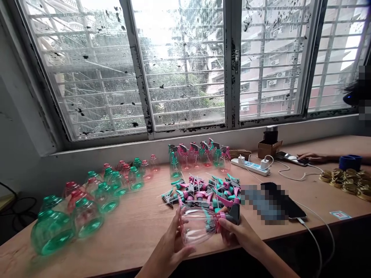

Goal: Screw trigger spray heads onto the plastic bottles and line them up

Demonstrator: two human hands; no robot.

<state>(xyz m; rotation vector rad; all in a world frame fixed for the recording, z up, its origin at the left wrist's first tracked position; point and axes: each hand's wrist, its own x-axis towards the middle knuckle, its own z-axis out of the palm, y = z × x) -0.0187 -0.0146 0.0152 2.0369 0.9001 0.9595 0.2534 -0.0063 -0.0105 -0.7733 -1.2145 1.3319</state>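
Observation:
A clear pink spray bottle (194, 226) lies sideways between my two hands over the table's front edge, its neck pointing right. My left hand (171, 243) is wrapped round the bottle's base end. At the neck, my right hand (239, 231) grips the pink and dark grey spray head (234, 214), which sits against the bottle's mouth. Whether the head is fully screwed on I cannot tell. Just beyond the bottle is a pile of loose spray heads (199, 191) in pink, teal and grey, with thin tubes.
Green and pink bottles without heads (52, 231) stand at the left. Several bottles with heads (195, 156) line the wall under the window. At the right are a power strip (251, 166), a phone (285, 200) with a cable, gold-coloured parts (348, 181) and another person's hand (311, 156).

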